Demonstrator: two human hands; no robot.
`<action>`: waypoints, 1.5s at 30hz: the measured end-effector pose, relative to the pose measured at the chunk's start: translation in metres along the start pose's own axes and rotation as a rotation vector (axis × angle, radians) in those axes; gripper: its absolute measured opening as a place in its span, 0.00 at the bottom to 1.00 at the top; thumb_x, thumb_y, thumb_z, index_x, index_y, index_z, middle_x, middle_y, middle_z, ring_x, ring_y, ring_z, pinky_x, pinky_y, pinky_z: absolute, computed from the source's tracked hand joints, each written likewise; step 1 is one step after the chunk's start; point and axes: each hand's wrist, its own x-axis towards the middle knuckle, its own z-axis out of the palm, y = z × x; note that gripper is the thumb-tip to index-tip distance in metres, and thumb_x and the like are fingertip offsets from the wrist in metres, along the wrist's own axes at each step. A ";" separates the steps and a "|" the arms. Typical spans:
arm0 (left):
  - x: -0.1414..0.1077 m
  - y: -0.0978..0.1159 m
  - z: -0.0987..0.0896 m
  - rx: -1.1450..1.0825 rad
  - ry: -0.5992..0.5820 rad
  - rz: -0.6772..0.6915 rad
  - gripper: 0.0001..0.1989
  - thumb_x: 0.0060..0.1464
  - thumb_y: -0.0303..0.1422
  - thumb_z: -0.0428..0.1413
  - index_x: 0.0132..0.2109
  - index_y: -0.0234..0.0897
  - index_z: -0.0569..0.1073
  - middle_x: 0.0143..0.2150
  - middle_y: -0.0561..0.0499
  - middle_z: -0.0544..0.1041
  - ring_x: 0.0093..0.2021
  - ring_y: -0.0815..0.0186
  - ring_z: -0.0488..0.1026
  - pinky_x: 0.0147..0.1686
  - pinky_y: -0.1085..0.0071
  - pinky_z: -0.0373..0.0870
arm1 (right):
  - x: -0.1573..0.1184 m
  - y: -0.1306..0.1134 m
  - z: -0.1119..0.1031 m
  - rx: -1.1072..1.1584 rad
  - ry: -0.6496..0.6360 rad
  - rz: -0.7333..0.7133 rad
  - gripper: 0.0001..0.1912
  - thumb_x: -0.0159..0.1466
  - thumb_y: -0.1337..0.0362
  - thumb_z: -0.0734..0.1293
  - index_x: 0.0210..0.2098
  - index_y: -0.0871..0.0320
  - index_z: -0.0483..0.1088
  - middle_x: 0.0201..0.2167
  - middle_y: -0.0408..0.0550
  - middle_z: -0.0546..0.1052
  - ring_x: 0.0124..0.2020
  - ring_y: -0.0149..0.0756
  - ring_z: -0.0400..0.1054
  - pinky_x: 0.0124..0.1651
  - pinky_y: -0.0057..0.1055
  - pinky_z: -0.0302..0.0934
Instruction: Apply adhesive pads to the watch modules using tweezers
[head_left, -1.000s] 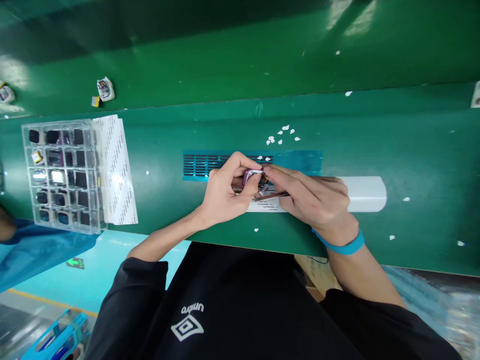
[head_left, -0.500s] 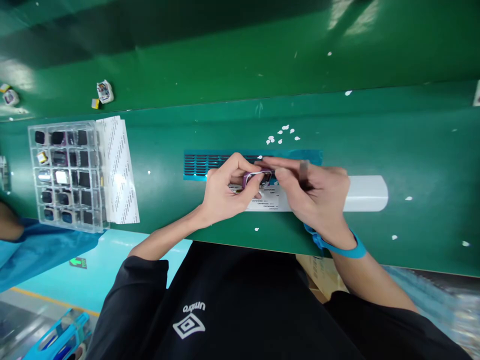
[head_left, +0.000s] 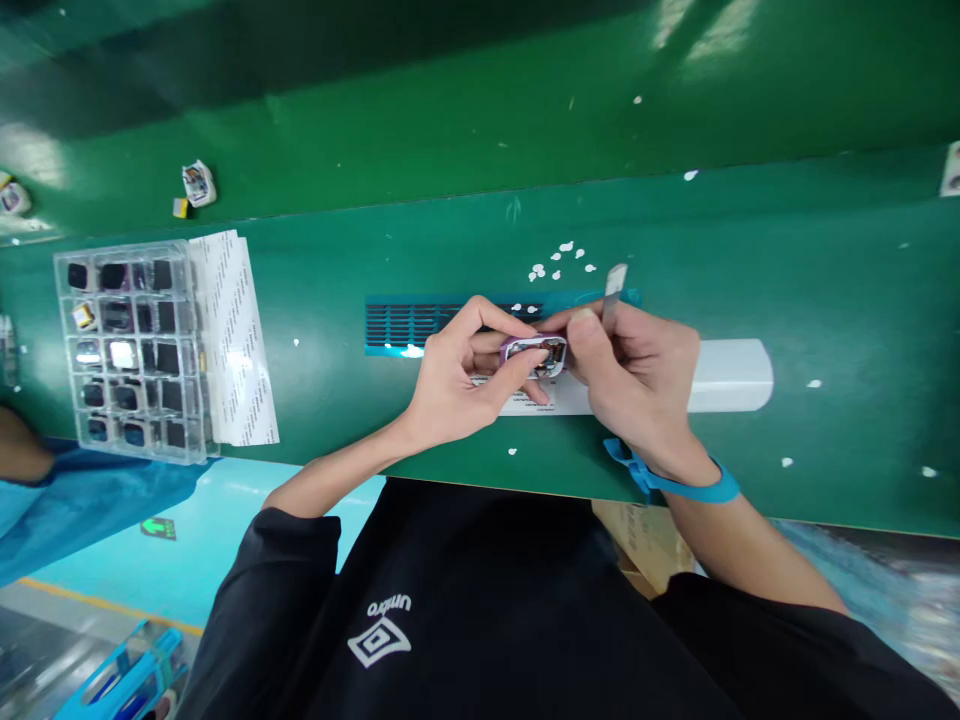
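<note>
Counted two hands, left hand and right hand. Tallied one purple-rimmed device, one metal tool, one blue wristband. Logged one clear tray, five rows; couldn't count contents for glare. Noted at least two printed sheets, one white sheet, one blue strip. Got two white stickers on strip, eight or nine clustered near it, at least five scattered singly. Also marked two white devices, two yellow blocks, one co-worker's blue sleeve.
</note>
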 end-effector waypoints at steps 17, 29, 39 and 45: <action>-0.001 0.002 0.002 -0.004 0.062 -0.059 0.12 0.63 0.36 0.65 0.45 0.38 0.69 0.41 0.51 0.86 0.28 0.68 0.84 0.30 0.73 0.83 | -0.002 0.003 0.005 0.263 0.019 0.118 0.20 0.71 0.45 0.67 0.35 0.53 0.80 0.15 0.34 0.61 0.14 0.24 0.43 0.18 0.28 0.42; -0.024 0.013 -0.014 0.665 -0.210 0.374 0.07 0.71 0.27 0.54 0.48 0.34 0.78 0.42 0.49 0.87 0.38 0.68 0.84 0.40 0.72 0.78 | -0.031 0.004 -0.043 -0.293 0.431 -0.153 0.26 0.73 0.48 0.65 0.22 0.53 0.76 0.20 0.45 0.75 0.21 0.34 0.70 0.26 0.35 0.63; -0.016 0.001 -0.021 1.165 -0.476 0.185 0.15 0.76 0.32 0.44 0.58 0.37 0.72 0.48 0.47 0.86 0.44 0.60 0.80 0.43 0.64 0.65 | -0.055 0.020 -0.019 -0.183 0.405 0.173 0.13 0.63 0.58 0.72 0.23 0.53 0.78 0.19 0.42 0.78 0.20 0.37 0.75 0.26 0.34 0.74; -0.015 -0.007 -0.024 1.147 -0.511 0.279 0.14 0.75 0.29 0.45 0.56 0.40 0.74 0.55 0.51 0.84 0.48 0.63 0.78 0.44 0.65 0.61 | -0.055 0.018 -0.018 -0.099 0.361 0.276 0.14 0.64 0.56 0.72 0.24 0.52 0.80 0.21 0.42 0.80 0.21 0.37 0.76 0.28 0.36 0.76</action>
